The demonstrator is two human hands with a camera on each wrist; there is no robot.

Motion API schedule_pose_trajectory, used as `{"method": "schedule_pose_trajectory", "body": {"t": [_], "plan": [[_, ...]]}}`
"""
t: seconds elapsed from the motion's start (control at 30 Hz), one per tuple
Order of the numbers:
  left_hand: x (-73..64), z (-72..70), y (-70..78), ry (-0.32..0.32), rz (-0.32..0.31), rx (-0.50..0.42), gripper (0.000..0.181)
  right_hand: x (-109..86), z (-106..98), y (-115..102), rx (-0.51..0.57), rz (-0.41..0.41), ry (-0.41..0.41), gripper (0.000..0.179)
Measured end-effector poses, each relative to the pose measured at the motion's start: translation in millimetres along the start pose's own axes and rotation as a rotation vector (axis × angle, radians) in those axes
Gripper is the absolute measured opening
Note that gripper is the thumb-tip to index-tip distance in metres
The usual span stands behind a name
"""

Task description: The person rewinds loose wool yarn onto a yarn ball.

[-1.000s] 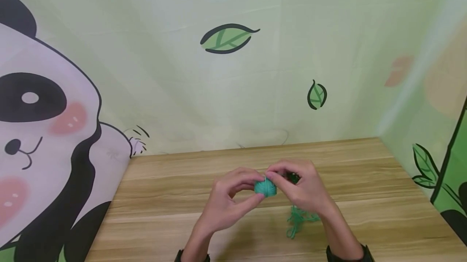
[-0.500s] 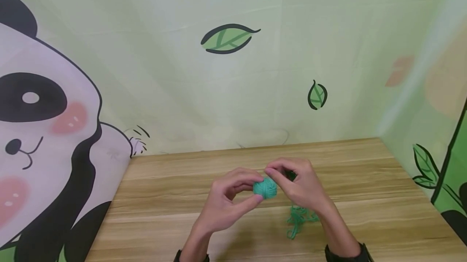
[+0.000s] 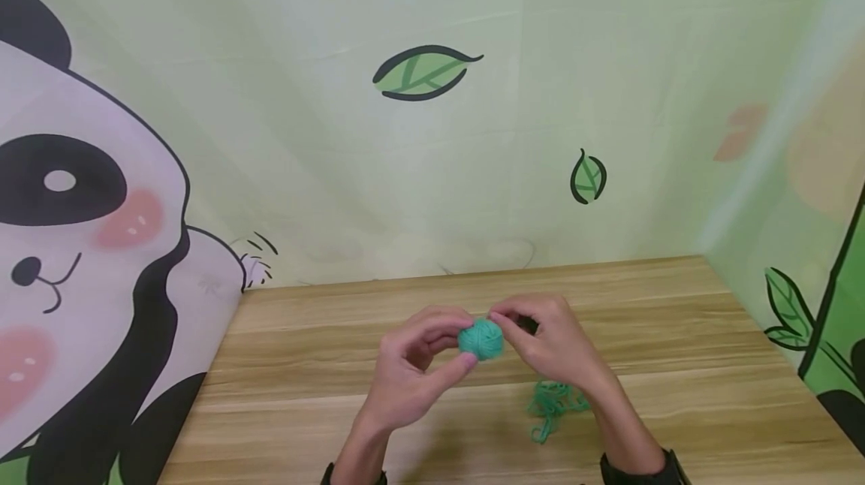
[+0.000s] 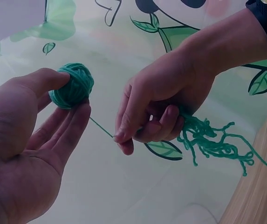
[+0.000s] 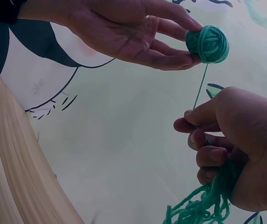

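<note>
While the left hand [image 3: 408, 372] pinches the green yarn ball [image 3: 480, 339] just below the head view's centre, the right hand [image 3: 556, 342] pinches its taut strand [image 5: 200, 87], curled fingers clutching tangled yarn [image 5: 222, 186] above the counter [image 3: 304, 365].

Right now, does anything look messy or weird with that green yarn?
Yes, the loose yarn hanging from the right hand looks odd: it's a messy clump of loops, while the ball held in the left hand is wound up snugly. I see nothing torn.
</note>
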State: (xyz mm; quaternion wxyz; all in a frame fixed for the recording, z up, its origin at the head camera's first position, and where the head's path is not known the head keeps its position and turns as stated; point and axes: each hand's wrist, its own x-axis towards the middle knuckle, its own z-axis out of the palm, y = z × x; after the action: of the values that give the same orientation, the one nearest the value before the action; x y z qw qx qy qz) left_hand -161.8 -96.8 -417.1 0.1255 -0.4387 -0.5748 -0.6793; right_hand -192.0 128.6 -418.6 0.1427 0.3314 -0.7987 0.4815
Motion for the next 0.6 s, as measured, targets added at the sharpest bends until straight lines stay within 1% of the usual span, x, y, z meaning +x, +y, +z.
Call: {"method": "schedule_pose_trajectory", "body": {"t": [0.13,0.23,0.4,0.47,0.6], "plan": [[0.6,0.0,0.2,0.045,0.012,0.019,0.039,-0.2,1.2,1.4,0.012,-0.020,-0.053,0.015],[1.3,-0.2,0.9,0.103,0.009,0.051,0.040,-0.1,1.8,0.7,0.019,-0.042,-0.086,0.016],[2.8,-1.2,0.3,0.205,-0.020,0.115,0.040,0.2,2.2,-3.8,0.040,-0.083,-0.130,0.016],[3.3,-1.8,-1.0,0.229,-0.029,0.148,0.040,0.2,2.5,-6.1,0.055,-0.098,-0.145,0.016],[4.0,-1.9,-3.6,0.254,-0.034,0.207,0.040,0.0,4.0,-11.7,0.079,-0.133,-0.162,0.017]]}}
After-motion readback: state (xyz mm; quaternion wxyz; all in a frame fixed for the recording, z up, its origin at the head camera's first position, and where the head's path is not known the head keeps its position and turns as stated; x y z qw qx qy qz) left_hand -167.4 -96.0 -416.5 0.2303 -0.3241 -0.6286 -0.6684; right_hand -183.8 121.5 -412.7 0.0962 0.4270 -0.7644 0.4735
